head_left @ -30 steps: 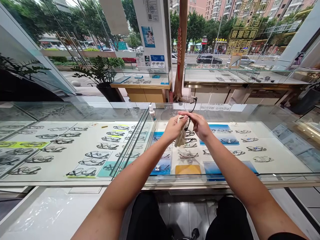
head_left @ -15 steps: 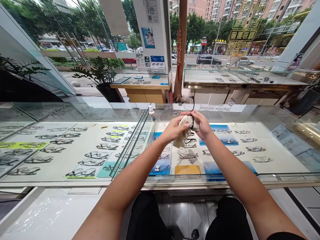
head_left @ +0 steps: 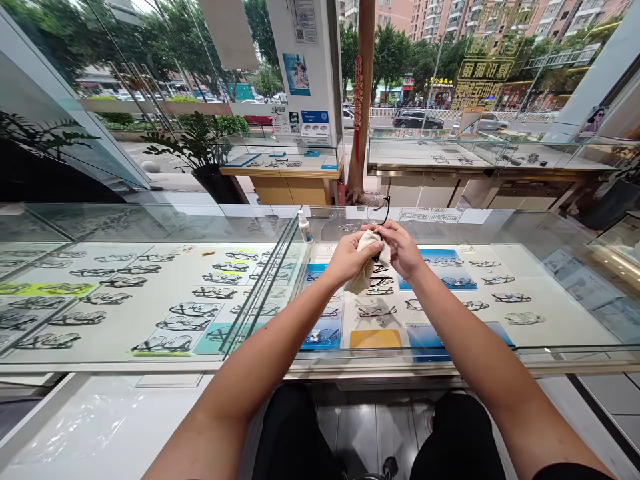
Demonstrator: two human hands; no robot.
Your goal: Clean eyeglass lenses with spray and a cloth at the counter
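Above the glass counter, both of my hands meet around a pair of dark-rimmed eyeglasses. One lens and part of the frame stick up beyond my fingers; the rest is hidden by cloth and hands. My left hand is closed on a cream cleaning cloth, pressing it over the lower part of the glasses. My right hand has its fingers closed on the eyeglasses from the right side. A small white spray bottle stands upright on the counter, left of my hands.
Beneath me is a glass display counter with rows of eyeglasses under its top. A yellow-brown card and blue panels lie inside. Farther off stand more display cases and a potted plant. An open white drawer is at lower left.
The cloth has shifted and bunched closer to my left hand, showing less on the right side. The eyeglasses have turned slightly in my fingers.
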